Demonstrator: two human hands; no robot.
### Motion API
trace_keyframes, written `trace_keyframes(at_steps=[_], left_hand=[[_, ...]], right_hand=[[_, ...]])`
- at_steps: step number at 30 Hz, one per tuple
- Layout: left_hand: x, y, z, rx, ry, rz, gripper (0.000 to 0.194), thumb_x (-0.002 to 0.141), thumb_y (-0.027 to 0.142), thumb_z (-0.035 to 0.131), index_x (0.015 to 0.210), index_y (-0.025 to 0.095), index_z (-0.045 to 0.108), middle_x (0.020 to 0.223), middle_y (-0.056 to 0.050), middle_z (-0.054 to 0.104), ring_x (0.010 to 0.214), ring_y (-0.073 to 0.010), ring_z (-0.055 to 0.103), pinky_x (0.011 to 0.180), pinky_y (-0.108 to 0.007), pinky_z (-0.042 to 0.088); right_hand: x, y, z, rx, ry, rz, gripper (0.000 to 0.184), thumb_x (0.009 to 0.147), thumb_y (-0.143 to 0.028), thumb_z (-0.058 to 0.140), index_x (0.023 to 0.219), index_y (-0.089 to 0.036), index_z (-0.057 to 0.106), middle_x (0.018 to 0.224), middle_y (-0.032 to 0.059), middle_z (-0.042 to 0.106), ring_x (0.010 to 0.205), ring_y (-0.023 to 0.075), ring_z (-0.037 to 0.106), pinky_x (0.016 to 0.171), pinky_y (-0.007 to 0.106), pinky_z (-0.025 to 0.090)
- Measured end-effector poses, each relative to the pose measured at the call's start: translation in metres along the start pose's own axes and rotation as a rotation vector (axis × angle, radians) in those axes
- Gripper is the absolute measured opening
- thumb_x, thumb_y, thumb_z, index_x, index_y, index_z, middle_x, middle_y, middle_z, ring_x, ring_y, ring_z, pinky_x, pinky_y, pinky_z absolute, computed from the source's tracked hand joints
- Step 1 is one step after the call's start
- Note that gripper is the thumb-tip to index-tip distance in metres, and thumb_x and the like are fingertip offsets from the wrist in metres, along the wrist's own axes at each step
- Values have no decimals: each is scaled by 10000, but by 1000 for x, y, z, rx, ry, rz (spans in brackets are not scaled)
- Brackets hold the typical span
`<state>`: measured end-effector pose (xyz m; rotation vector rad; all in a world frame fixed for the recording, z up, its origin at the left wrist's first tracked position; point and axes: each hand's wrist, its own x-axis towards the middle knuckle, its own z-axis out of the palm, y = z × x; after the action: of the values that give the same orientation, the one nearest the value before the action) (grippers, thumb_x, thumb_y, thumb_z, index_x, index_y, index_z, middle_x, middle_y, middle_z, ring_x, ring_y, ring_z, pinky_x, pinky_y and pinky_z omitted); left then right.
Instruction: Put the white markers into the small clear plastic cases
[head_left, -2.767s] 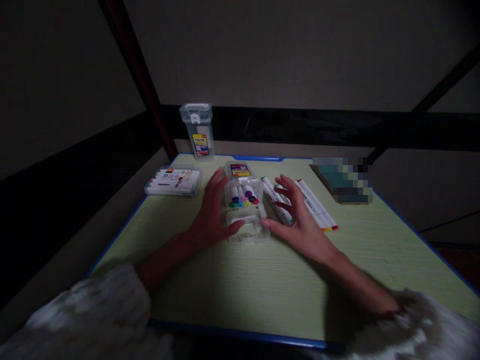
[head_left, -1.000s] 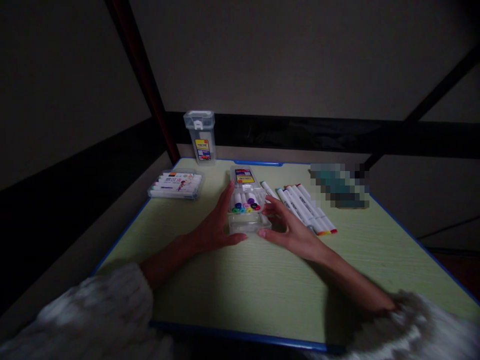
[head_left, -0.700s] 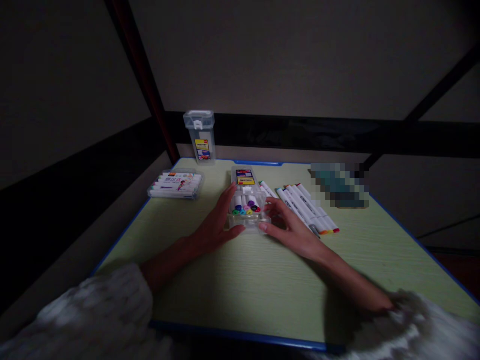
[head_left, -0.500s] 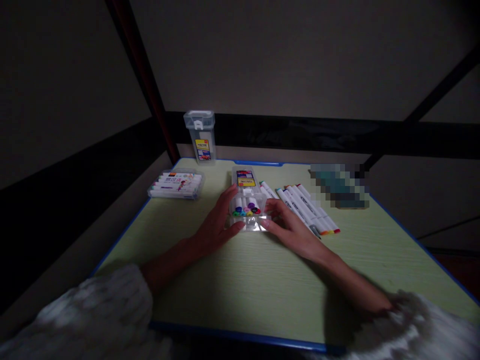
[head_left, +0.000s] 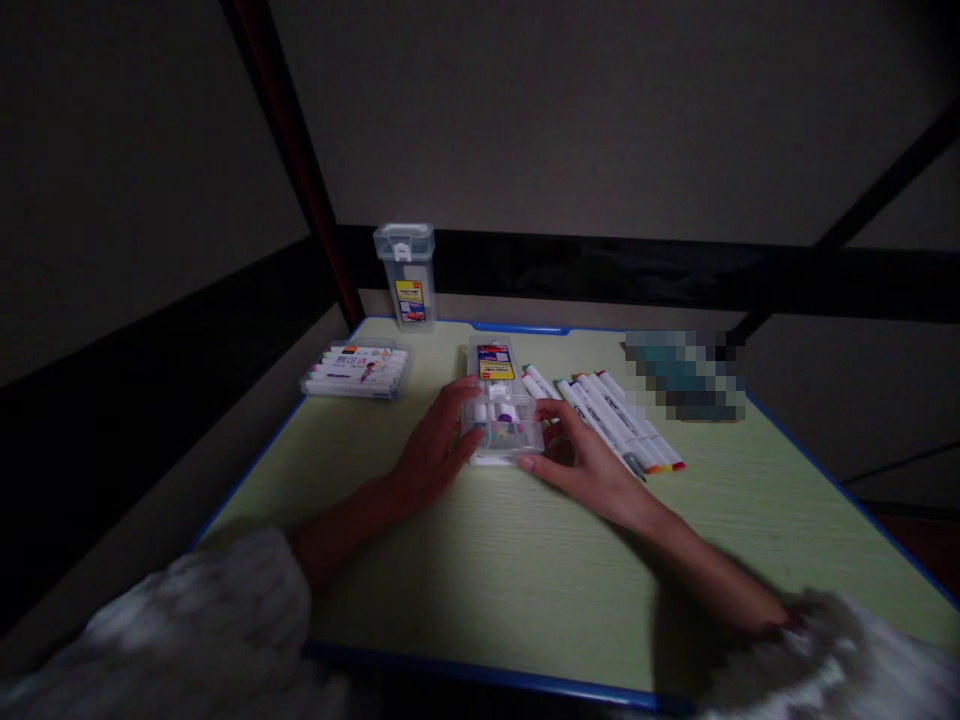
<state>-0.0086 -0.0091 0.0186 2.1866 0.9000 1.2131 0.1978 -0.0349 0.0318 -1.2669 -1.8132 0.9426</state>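
A clear plastic marker case (head_left: 496,362) with a yellow, blue and red label lies on its back on the table, its near end toward me. Several white markers with coloured ends show inside it, partly behind the clear lid (head_left: 514,437) at that end. My left hand (head_left: 431,440) grips the case's left side, fingers along the wall and thumb on the lid's left edge. On the other side, my right hand (head_left: 589,460) holds the lid's right edge, its thumb at the lower corner and its fingers curled, partly hidden.
Several loose white markers (head_left: 619,420) lie right of the case. A flat pack of markers (head_left: 356,371) rests at the left, and an upright clear case (head_left: 409,280) stands at the back left. A pixelated flat object (head_left: 679,375) is at the far right of the blue-edged table (head_left: 480,580).
The lid has swung up from lying low before the case and now covers the marker ends. My left thumb has moved up onto its edge; both hands stay beside the case.
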Motion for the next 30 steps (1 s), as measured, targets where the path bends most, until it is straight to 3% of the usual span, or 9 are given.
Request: trace_keyframes(at_steps=[9, 13, 18, 30], left_hand=[[0, -8, -2, 98, -57, 121, 504, 847, 494, 444, 1257, 217, 346, 1347, -146, 346, 1235, -301, 358, 889, -409, 432], [2, -1, -2, 188, -9, 129, 458, 813, 404, 535, 1200, 212, 384, 1278, -124, 393, 1198, -279, 386, 1006, -460, 337], [3, 9, -3, 252, 28, 62, 314, 802, 262, 537, 1098, 206, 449, 1136, -82, 438, 1079, -228, 450, 939, -401, 402], [4, 14, -4, 185, 8, 40, 248, 819, 257, 522, 1048, 173, 476, 975, -50, 424, 839, -167, 467, 717, -293, 446]], right_hand=[[0, -10, -4, -12, 28, 34, 388, 763, -435, 574, 1022, -175, 450, 761, 17, 525, 639, 146, 500, 535, 271, 413], [0, -13, -5, -24, 48, 31, 348, 766, -438, 570, 974, -182, 461, 729, 7, 523, 620, 145, 496, 524, 267, 399], [0, -11, -4, -28, 57, 18, 296, 784, -442, 556, 917, -191, 474, 723, -1, 521, 620, 142, 501, 521, 259, 401], [1, -8, -7, -70, 39, -26, 284, 791, -447, 553, 888, -190, 479, 742, 18, 541, 654, 158, 521, 558, 272, 425]])
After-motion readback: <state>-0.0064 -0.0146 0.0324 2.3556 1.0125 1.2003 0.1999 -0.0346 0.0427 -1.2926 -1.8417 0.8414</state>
